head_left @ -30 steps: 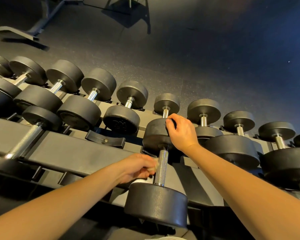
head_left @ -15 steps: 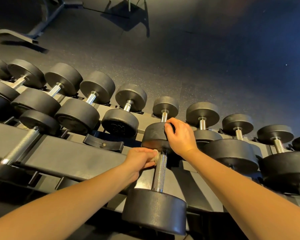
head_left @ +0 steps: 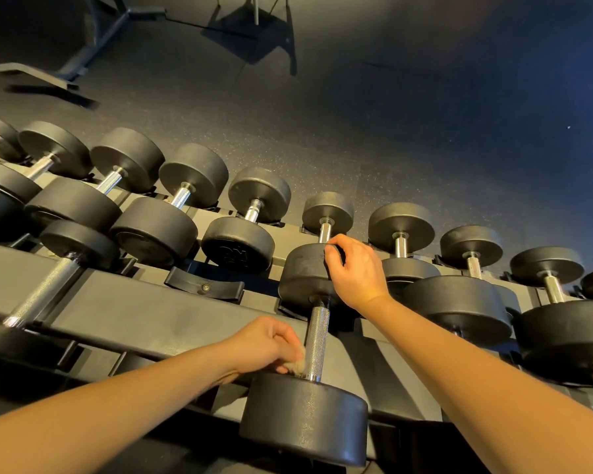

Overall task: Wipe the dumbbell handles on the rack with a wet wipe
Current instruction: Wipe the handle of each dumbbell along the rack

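The dumbbell (head_left: 305,419) lies on the rack (head_left: 117,309) (lower tier, centre), with its knurled handle (head_left: 316,340) running near to far. The left hand (head_left: 267,343) pinches a wet wipe (head_left: 297,364) against the handle's near end, beside the near head. The right hand (head_left: 356,271) curls its fingers over the rim of the far head (head_left: 302,271).

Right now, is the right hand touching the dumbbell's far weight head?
Touching. The head view shows the right hand gripping the rim of the far weight head, fingers curled over its edge, no gap.
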